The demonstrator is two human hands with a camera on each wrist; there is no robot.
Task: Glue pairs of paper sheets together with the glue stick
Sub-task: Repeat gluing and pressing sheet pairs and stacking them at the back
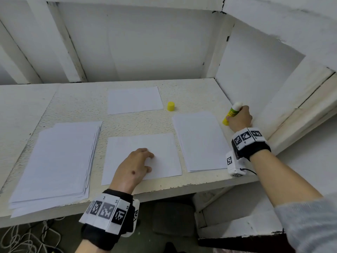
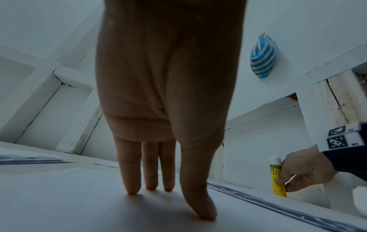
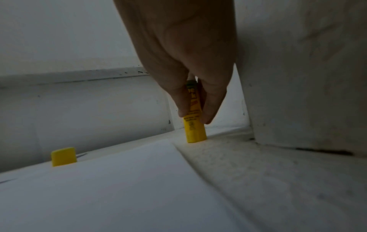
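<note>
My right hand [image 1: 238, 118] grips the yellow glue stick [image 1: 231, 112] at the table's far right, its base on the tabletop and its white glue tip uncovered on top. In the right wrist view the fingers [image 3: 210, 100] pinch the glue stick [image 3: 194, 125] upright. The yellow cap [image 1: 171, 106] stands alone further left. My left hand [image 1: 135, 166] rests with straight fingers [image 2: 151, 169] on a single white sheet [image 1: 162, 143] at the front middle.
A thick paper stack [image 1: 58, 161] lies at the left, a thinner stack [image 1: 200, 141] at the right, and another sheet [image 1: 134, 100] at the back middle. A white wall [image 1: 255, 73] stands close to the right hand. A striped blue bag [image 2: 262, 56] hangs on the wall.
</note>
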